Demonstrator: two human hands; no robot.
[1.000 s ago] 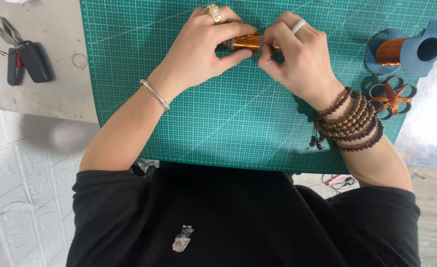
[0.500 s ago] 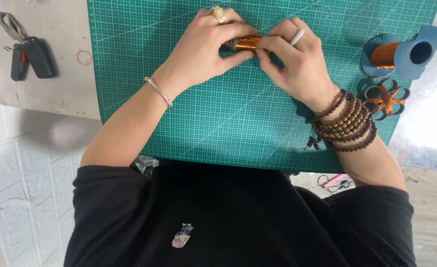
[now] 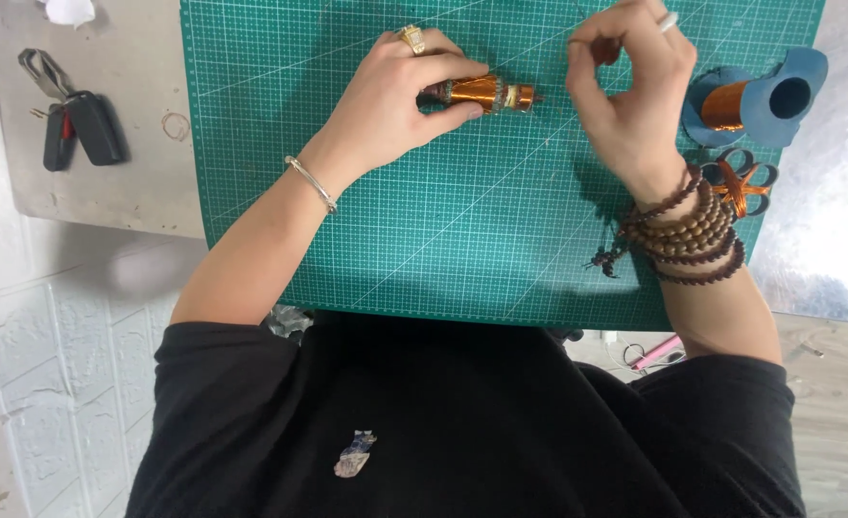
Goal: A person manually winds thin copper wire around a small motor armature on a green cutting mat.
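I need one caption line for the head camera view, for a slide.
Left hand holds a copper-wound coil on a green cutting mat; right hand is raised beside it, fingers pinched.

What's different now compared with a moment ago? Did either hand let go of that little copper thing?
The right hand has let go of the copper coil and lifted away to its right, fingers pinched together; whether they hold a wire is too fine to tell. The left hand still grips the coil on the green mat. The blue spool and keys stayed put.

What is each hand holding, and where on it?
The left hand grips the copper-wound coil by its left end. Whether the right hand pinches anything cannot be told.
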